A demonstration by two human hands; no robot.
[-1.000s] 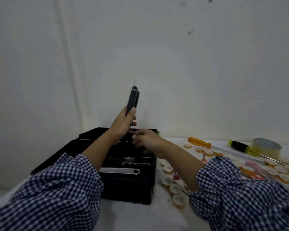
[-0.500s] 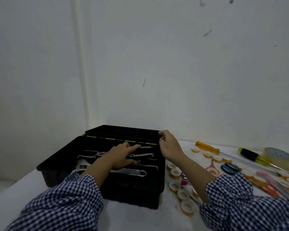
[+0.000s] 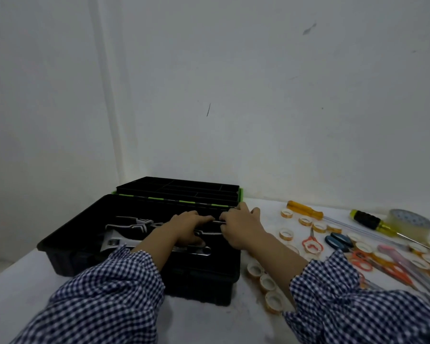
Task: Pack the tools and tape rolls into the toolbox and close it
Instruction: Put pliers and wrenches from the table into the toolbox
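Note:
The black toolbox (image 3: 67,238) stands open on the white table, its lid with the divided tray (image 3: 179,191) folded back. Inside lie black-handled pliers (image 3: 132,224), an adjustable wrench (image 3: 112,242) and a spanner (image 3: 199,250). My left hand (image 3: 184,228) rests flat over a black-and-silver tool (image 3: 206,232) in the box. My right hand (image 3: 241,227) pinches that tool's right end at the box's right wall. Small tape rolls (image 3: 286,233) lie scattered right of the box.
On the table to the right lie an orange screwdriver (image 3: 304,210), a yellow-and-black screwdriver (image 3: 368,218), a large clear tape roll (image 3: 412,224), red scissors (image 3: 312,244), blue scissors (image 3: 338,240) and orange scissors (image 3: 382,264). A white wall rises close behind.
My left hand brought the black-handled tool down from upright into the box. My right hand moved from the box's back right corner down onto the tool.

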